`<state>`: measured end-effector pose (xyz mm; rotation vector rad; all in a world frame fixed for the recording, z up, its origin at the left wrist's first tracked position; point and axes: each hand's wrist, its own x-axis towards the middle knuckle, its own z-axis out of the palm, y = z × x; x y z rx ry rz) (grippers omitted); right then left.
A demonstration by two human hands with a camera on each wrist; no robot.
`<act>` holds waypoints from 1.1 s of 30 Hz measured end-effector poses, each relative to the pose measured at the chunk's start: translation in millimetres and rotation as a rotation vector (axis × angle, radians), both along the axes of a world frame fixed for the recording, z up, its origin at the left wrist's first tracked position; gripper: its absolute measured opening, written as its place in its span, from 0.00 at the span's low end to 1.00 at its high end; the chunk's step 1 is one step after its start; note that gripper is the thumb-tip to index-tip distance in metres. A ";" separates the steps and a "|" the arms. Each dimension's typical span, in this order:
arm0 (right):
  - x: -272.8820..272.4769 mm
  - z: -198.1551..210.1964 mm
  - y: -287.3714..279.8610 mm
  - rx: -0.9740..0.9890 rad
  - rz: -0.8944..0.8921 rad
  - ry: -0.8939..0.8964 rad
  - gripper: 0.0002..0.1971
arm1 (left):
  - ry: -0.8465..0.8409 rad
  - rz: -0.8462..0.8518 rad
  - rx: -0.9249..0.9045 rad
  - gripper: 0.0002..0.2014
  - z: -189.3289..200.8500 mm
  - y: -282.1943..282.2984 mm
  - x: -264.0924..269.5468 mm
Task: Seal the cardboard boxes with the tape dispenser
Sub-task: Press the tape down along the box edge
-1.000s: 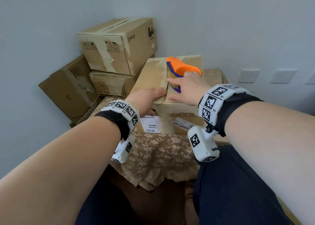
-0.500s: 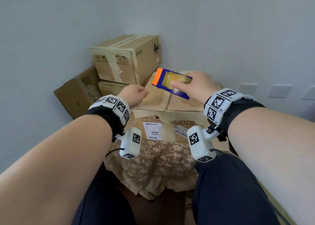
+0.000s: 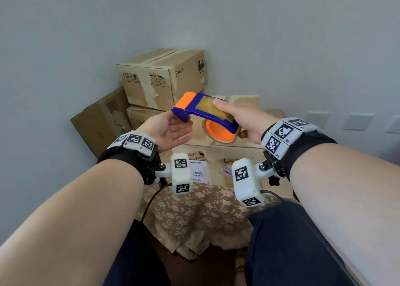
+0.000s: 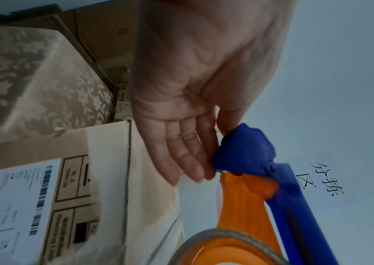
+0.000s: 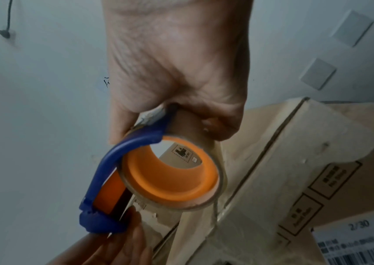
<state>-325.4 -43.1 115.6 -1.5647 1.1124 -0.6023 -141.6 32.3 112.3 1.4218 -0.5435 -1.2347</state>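
Observation:
The orange and blue tape dispenser (image 3: 205, 114) hangs in the air above the front cardboard box (image 3: 246, 153), its roll of clear tape underneath. My right hand (image 3: 233, 116) grips it, thumb on top of the frame and fingers curled under the roll (image 5: 181, 193). My left hand (image 3: 179, 126) lies palm up with straight fingers, touching the dispenser's blue front end (image 4: 242, 152). The box top (image 5: 295, 161) shows a centre seam under pale tape. A white barcode label (image 4: 11, 206) sticks to the box's front face.
More cardboard boxes (image 3: 164, 77) are stacked in the corner behind, and one leans tilted (image 3: 101, 121) at the left. A floral cloth (image 3: 194, 216) covers the surface under the box. Grey walls close in behind and right, with switch plates (image 3: 357, 121).
My right hand has lifted the dispenser off the box top and turned it roll-down. My left hand has left the box flap and turned palm up under the dispenser's front end.

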 end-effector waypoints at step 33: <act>-3.2 7.6 -5.5 -0.240 0.101 0.076 0.20 | -0.503 0.193 0.351 0.14 7.3 6.7 8.0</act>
